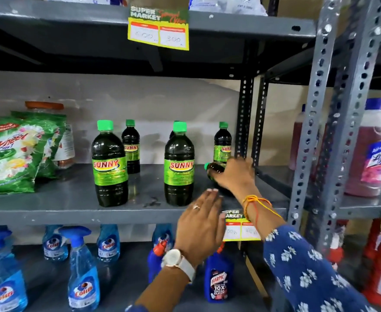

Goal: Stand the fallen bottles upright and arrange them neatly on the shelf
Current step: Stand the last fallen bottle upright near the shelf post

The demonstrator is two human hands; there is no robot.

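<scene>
Dark green Sunny bottles with green caps stand on the grey middle shelf. Two stand at the front, a left one and a right one; two stand further back, and another is mostly hidden behind the right front one. A fallen bottle lies on its side at the right end, cap pointing left. My right hand is wrapped over its body. My left hand hovers flat, fingers together, in front of the shelf edge and holds nothing.
Green Wheel detergent bags lean at the shelf's left. Blue Colin spray bottles and a Harpic bottle fill the shelf below. A perforated metal upright stands right of my hand, with a pink Lizol bottle beyond.
</scene>
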